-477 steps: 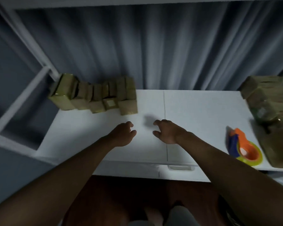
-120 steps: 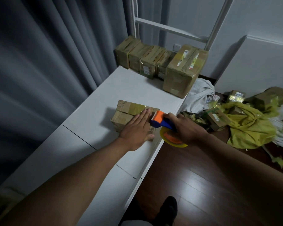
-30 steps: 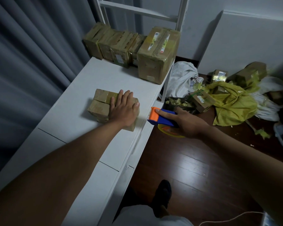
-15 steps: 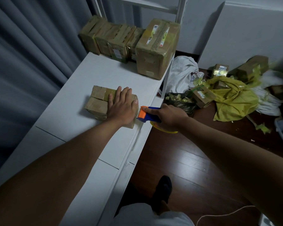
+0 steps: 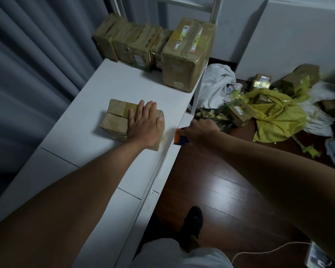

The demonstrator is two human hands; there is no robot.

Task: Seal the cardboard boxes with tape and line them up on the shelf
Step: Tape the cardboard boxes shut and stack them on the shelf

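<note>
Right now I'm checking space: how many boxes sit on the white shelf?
6: five in a row at the far end, from to the big one, plus one under the left hand. Others may hide behind.

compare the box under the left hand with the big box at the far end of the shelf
The box under the left hand lies low and flat mid-shelf; the big box stands taller at the far end. The near one is pressed by the left hand; the big one stands untouched. Both are brown taped cardboard.

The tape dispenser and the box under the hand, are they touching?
Apart. The head view shows the tape dispenser in the right hand off the shelf edge, white shelf visible between it and the cardboard box.
</note>
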